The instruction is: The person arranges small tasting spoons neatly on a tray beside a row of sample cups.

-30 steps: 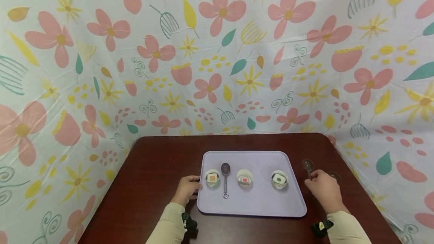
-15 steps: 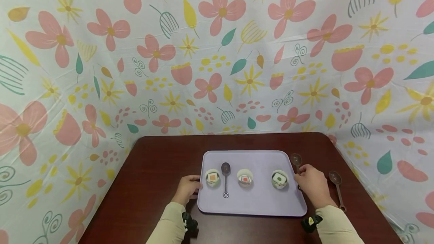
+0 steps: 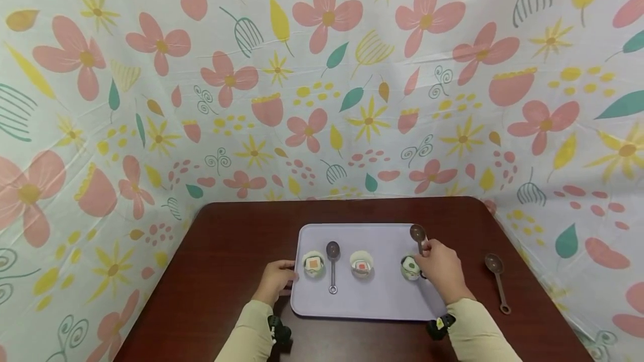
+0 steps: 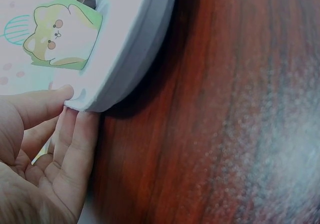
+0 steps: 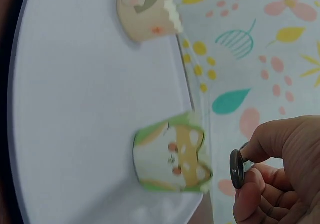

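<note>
My left hand (image 3: 274, 282) grips the left rim of a lavender tray (image 3: 372, 307); in the left wrist view its thumb lies on top and its fingers underneath (image 4: 75, 144). Between thumb and fingers, my right hand (image 3: 444, 270) holds a brown spoon (image 3: 417, 233) by its handle, bowl pointing away, over the tray's right part. Close beside it is the right-hand paper cup (image 3: 410, 268), green with a cartoon animal (image 5: 172, 156), partly covered by the hand. Another brown spoon (image 3: 333, 250) lies on the tray between the left cup (image 3: 314, 265) and the middle cup (image 3: 361, 265).
A third brown spoon (image 3: 495, 264) lies on the dark red-brown table (image 3: 241, 233) to the right of the tray. The cups hold small square pieces topped with orange, red and green. A flower-printed sheet (image 3: 322, 82) hangs behind and along the sides.
My right hand has carried its spoon leftward from the table on the right, across the tray's edge, to beside the right cup. The left hand stays at the rim.
</note>
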The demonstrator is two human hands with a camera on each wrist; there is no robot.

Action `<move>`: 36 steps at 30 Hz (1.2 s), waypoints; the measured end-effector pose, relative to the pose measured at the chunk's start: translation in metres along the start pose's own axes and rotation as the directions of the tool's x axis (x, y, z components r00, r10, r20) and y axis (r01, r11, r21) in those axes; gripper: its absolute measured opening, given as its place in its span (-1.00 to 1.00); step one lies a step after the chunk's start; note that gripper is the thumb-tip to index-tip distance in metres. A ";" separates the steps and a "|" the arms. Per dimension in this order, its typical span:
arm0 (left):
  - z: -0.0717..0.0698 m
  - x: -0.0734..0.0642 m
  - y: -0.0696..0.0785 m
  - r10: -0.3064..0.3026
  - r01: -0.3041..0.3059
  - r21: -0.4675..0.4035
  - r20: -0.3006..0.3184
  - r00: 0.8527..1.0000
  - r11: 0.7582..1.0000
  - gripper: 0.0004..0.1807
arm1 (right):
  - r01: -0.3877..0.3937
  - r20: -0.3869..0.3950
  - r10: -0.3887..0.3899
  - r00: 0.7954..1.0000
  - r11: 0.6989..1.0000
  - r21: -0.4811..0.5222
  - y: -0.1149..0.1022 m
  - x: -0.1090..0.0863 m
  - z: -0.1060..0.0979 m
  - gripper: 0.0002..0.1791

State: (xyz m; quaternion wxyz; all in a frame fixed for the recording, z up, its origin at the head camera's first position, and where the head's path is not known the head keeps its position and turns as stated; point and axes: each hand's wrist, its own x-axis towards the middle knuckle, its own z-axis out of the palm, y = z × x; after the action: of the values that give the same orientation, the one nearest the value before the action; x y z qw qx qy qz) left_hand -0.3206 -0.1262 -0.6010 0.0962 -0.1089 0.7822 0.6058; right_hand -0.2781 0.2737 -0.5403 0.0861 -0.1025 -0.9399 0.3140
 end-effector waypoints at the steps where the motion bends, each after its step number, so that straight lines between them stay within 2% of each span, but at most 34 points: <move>1: 0.000 0.000 0.000 0.002 -0.002 0.000 0.000 1.000 1.000 -0.51 | 0.002 -0.005 -0.002 1.000 1.000 -0.005 -0.003 0.000 0.001 -0.67; 11: 0.000 0.002 -0.004 0.005 -0.005 -0.015 0.005 1.000 1.000 -0.51 | 0.040 -0.036 -0.040 0.999 0.999 0.001 -0.025 -0.004 0.019 -0.72; 21: 0.000 0.001 -0.004 0.016 -0.016 -0.017 0.006 1.000 1.000 -0.51 | 0.079 -0.077 -0.079 0.994 0.997 0.005 -0.035 -0.010 0.044 -0.78; 28: 0.001 0.001 -0.003 0.011 -0.011 -0.015 0.005 1.000 1.000 -0.51 | 0.077 -0.063 -0.075 0.995 0.997 0.030 -0.039 -0.013 0.058 -0.77; 36: 0.001 0.001 -0.004 0.011 -0.011 -0.014 0.002 1.000 1.000 -0.51 | 0.152 -0.106 -0.156 0.982 0.987 -0.048 -0.037 -0.017 0.072 -0.78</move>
State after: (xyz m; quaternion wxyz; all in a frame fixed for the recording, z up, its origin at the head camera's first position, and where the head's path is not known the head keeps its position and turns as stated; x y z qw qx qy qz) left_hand -0.3209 -0.1265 -0.6053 0.0930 -0.1046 0.7784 0.6120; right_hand -0.2833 0.1993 -0.5758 0.1597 -0.0483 -0.9449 0.2816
